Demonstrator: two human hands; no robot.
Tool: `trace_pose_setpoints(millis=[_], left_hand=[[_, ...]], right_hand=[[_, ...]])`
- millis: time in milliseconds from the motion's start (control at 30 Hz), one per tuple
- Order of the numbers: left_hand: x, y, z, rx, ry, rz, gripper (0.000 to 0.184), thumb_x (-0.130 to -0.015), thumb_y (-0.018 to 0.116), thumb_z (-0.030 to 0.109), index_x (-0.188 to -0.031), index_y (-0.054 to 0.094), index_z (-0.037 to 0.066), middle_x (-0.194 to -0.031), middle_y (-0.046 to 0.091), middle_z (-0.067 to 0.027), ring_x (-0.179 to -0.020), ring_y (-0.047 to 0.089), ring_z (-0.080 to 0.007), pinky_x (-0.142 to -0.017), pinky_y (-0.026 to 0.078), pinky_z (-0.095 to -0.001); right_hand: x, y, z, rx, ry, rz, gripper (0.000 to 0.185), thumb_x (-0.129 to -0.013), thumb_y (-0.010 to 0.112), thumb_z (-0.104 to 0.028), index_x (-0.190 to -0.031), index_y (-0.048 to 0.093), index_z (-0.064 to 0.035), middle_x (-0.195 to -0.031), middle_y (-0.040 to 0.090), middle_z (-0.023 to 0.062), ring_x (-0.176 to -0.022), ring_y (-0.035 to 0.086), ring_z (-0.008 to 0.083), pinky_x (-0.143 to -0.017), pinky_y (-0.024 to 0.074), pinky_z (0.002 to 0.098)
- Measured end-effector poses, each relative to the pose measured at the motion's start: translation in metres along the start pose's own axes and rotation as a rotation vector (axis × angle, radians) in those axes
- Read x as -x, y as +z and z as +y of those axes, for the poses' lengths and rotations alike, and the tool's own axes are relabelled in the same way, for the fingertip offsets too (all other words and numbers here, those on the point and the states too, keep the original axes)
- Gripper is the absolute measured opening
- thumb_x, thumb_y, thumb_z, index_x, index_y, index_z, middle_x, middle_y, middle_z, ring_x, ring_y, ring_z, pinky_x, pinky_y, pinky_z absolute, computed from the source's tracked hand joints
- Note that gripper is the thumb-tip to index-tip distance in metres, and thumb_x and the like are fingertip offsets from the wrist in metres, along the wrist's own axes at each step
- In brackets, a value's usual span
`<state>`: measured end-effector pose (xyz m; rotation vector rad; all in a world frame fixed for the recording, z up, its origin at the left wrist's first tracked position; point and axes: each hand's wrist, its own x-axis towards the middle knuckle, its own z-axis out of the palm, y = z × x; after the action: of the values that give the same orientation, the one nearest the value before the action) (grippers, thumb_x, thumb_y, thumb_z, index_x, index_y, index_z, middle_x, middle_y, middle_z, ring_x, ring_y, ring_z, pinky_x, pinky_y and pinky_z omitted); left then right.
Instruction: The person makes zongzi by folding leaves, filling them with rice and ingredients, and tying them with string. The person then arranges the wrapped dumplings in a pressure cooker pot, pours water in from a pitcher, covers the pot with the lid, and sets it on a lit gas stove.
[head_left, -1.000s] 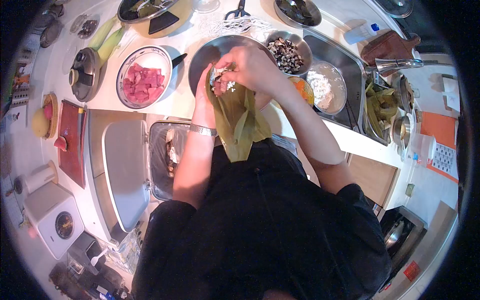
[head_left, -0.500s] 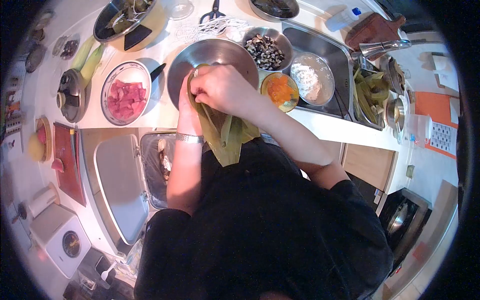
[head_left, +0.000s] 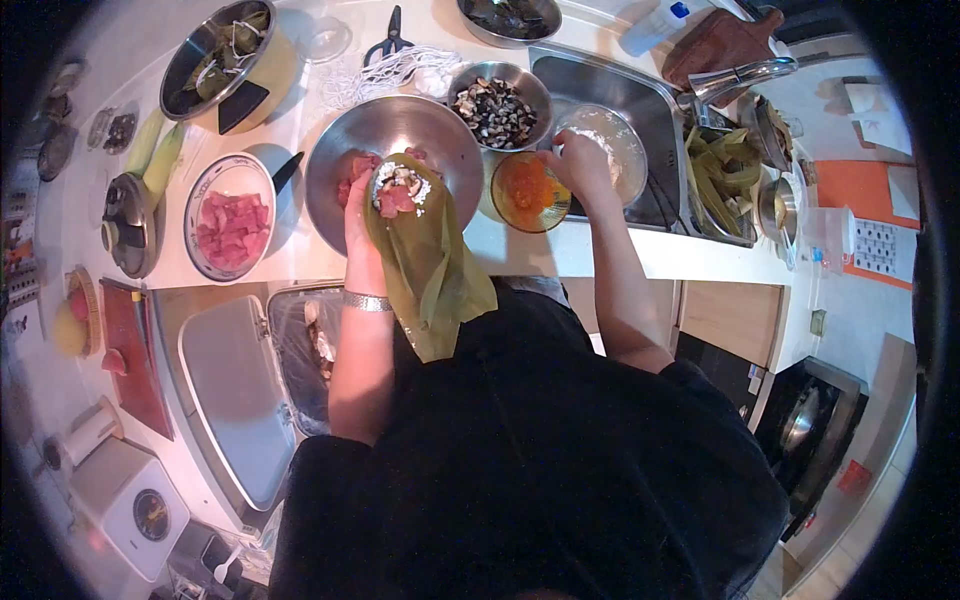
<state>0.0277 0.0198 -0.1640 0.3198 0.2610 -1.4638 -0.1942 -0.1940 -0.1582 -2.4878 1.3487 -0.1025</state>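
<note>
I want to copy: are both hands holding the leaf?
No, the left hand holds the leaf while the right hand is apart, at a bowl.

L grip (head_left: 361,245) w/ filled leaf (head_left: 425,265)

A loose, dull black top (head_left: 560,470) with sleeves (head_left: 335,455) ending near the elbows leaves the forearms (head_left: 625,280) and hands (head_left: 583,165) bare. A silvery metal band (head_left: 367,301) of small links circles the left wrist (head_left: 365,286).

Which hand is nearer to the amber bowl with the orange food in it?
The right hand: it is just to the right of the amber bowl. The left hand is farther off to the left, holding the filled leaf.
</note>
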Motion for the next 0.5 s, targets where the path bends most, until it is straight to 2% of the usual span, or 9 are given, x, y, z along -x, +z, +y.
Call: trace_pose_setpoints(millis=[133, 167, 233, 267, 400, 500], left_hand=[[-0.008, 0.002, -0.013, -0.029, 0.043, 0.053, 0.032, -0.092, 0.051, 0.027, -0.107, 0.063, 0.001, -0.101, 0.067, -0.0118, -0.090, 0.065, -0.0227, -0.082, 0.054, -0.0354], [-0.008, 0.000, -0.014, -0.035, 0.043, 0.059, 0.032, -0.092, 0.051, 0.027, -0.107, 0.063, 0.001, -0.101, 0.067, -0.0118, -0.090, 0.065, -0.0227, -0.082, 0.054, -0.0354], [-0.007, 0.004, -0.015, 0.055, -0.025, -0.020, 0.027, -0.093, 0.051, 0.024, -0.103, 0.064, 0.003, -0.097, 0.068, -0.0088, -0.084, 0.065, -0.0196, -0.076, 0.055, -0.0331], [-0.010, -0.002, -0.015, -0.004, 0.040, 0.049, 0.025, -0.093, 0.051, 0.022, -0.104, 0.064, 0.003, -0.097, 0.068, -0.0087, -0.083, 0.065, -0.0198, -0.076, 0.055, -0.0331], [-0.009, 0.007, -0.018, -0.003, 0.023, 0.081, 0.023, -0.093, 0.052, 0.021, -0.103, 0.064, 0.004, -0.097, 0.068, -0.0084, -0.083, 0.065, -0.0198, -0.075, 0.056, -0.0326], [-0.011, -0.002, -0.018, -0.044, 0.019, 0.058, 0.022, -0.093, 0.053, 0.021, -0.103, 0.064, 0.005, -0.097, 0.068, -0.0083, -0.084, 0.064, -0.0197, -0.076, 0.055, -0.0325]], right_hand=[[0.007, 0.024, 0.009, 0.087, 0.079, -0.040, 0.046, -0.076, 0.069, -0.047, -0.096, 0.068, -0.0053, -0.091, 0.068, 0.0183, -0.087, 0.066, 0.0341, -0.077, 0.0531, 0.0438], [0.005, 0.026, 0.009, 0.079, 0.081, -0.042, 0.046, -0.076, 0.069, -0.047, -0.096, 0.068, -0.0053, -0.091, 0.068, 0.0183, -0.087, 0.066, 0.0341, -0.077, 0.0531, 0.0438], [0.004, 0.018, 0.002, 0.070, 0.079, -0.073, 0.040, -0.077, 0.067, -0.041, -0.093, 0.070, -0.0053, -0.091, 0.069, 0.0181, -0.083, 0.067, 0.0343, -0.074, 0.0539, 0.0440], [0.003, 0.017, -0.003, 0.111, 0.086, -0.052, 0.031, -0.077, 0.067, -0.035, -0.086, 0.071, -0.0058, -0.088, 0.070, 0.0161, -0.080, 0.068, 0.0344, -0.073, 0.0545, 0.0443], [0.000, 0.018, -0.013, 0.213, 0.167, -0.100, 0.033, -0.075, 0.065, -0.033, -0.089, 0.069, -0.0040, -0.089, 0.069, 0.0184, -0.082, 0.068, 0.0333, -0.074, 0.0549, 0.0446], [0.000, 0.018, -0.012, 0.253, 0.111, -0.093, 0.035, -0.074, 0.065, -0.033, -0.090, 0.069, -0.0030, -0.087, 0.069, 0.0184, -0.082, 0.068, 0.0336, -0.074, 0.0553, 0.0441]])
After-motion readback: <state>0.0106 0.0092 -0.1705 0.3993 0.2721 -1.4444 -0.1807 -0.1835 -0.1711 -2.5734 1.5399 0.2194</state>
